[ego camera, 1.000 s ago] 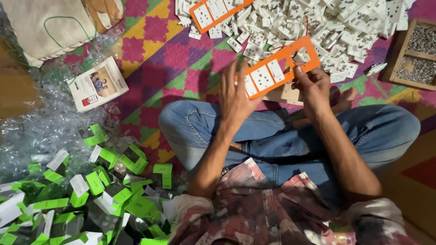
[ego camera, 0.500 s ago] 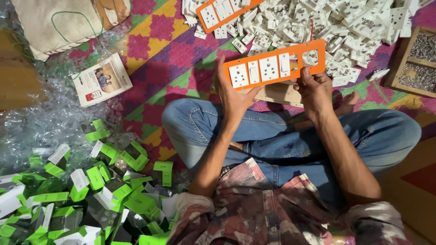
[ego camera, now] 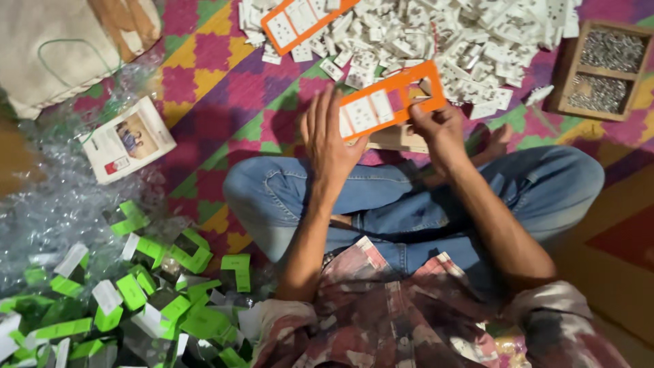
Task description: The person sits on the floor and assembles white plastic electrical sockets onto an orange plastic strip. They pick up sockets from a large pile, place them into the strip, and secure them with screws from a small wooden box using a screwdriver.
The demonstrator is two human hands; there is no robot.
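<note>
Your right hand pinches the orange frame, left hand flat and open, so white pieces could pop out.

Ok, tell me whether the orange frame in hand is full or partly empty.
Partly empty: the orange frame shows white inserts on its left half and open slots near the right hand.

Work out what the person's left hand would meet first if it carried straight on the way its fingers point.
Probably the heap of small white plastic parts beyond the left hand, though depth is unclear.
</note>
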